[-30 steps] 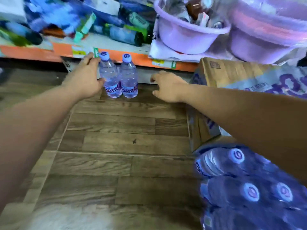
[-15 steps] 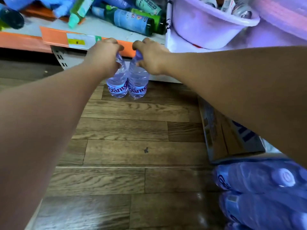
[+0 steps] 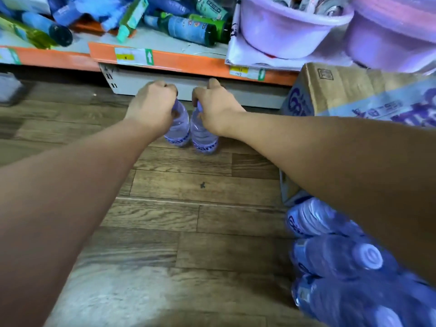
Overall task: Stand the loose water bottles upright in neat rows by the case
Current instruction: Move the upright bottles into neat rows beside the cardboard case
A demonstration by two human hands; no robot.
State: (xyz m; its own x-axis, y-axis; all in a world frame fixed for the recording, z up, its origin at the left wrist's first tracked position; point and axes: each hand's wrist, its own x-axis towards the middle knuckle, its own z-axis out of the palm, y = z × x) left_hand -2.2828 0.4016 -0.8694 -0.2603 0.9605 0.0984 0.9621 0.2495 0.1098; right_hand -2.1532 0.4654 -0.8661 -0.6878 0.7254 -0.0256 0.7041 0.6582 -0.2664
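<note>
My left hand [image 3: 153, 107] is curled round the neck of one clear plastic water bottle [image 3: 178, 132], my right hand [image 3: 214, 109] round the second bottle [image 3: 204, 138]; both stand at twelve o'clock on the wood-look floor [image 3: 188, 190], left of the brown cardboard case [image 3: 342, 90] at two. Gripped so high, I judge a sideways nudge could topple either. Fingers hide the caps; the loose bottles [image 3: 330, 256] at four are blurred, cut off, uncountable
</note>
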